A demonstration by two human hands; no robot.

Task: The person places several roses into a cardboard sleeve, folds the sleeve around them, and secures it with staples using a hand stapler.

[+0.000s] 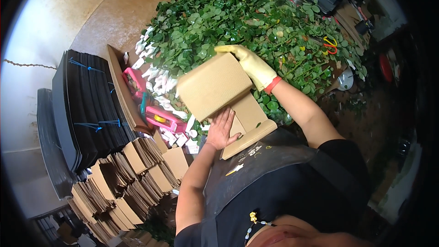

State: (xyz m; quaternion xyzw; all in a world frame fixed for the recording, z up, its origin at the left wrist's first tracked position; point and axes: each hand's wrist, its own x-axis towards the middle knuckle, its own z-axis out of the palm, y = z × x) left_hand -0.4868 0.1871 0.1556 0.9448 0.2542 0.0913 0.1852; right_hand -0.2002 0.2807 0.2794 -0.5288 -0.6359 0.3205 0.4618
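Note:
A folded piece of corrugated cardboard (215,85) lies before me at the near edge of the leafy heap, its ribbed panel raised over a smooth inner part (249,109). My left hand (221,128), bare, rests flat on the inner cardboard, fingertips at the lower edge of the ribbed panel and thumb spread. At the panel's far right corner is my right hand (252,63) in a pale yellow rubber glove with a red cuff. Its fingers reach along the top edge and hold the panel; the thumb is hidden. Small green leaf bits lie on the cardboard.
Cut leafy stems (219,20) cover the table, white-wrapped ends (161,80) at left. Pink tape dispensers (164,119) stand beside a cardboard sheet (125,89). Black sheets (92,109) tied with blue string and cardboard stacks (137,178) are left. Scissors (330,45) lie right.

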